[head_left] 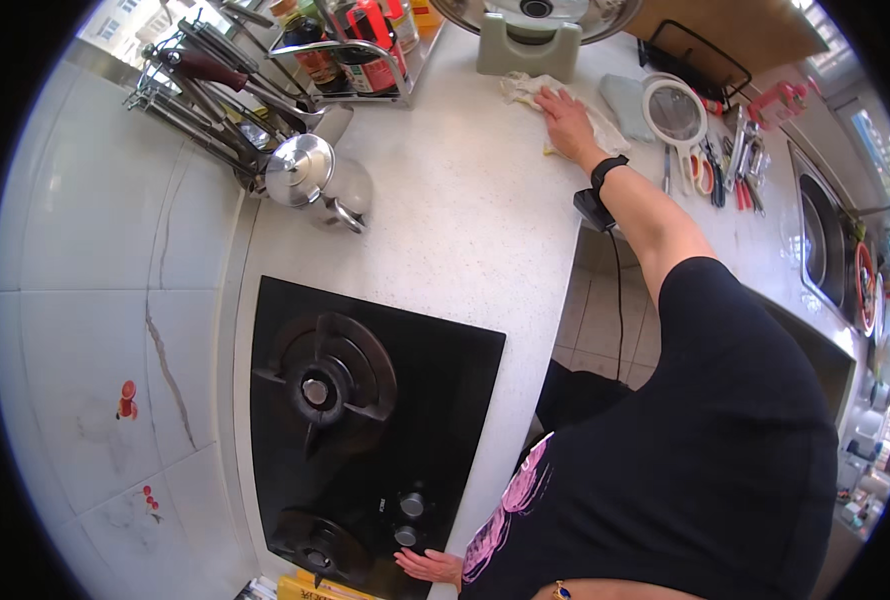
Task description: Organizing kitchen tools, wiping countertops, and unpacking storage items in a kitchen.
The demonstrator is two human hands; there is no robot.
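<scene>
My right hand (569,124), with a black band on the wrist, holds a crumpled white cloth (608,135) down against the pale countertop (460,187). The cloth spreads out on both sides of the palm, and part of it is hidden under the hand. A grey-green stand (529,51) is just beyond the cloth. Down by the front edge of a black glass gas cooktop (437,405), my left hand (430,565) is open with nothing in it. Its fingertips are close to the lower control knob (405,535).
A glass pot with a metal lid (300,169) stands by hanging utensils (212,90). Bottles fill a metal rack (404,88). Right of the cloth lie a folded grey cloth (626,106), a strainer (674,111) and several tools. The sink (824,232) is farther right.
</scene>
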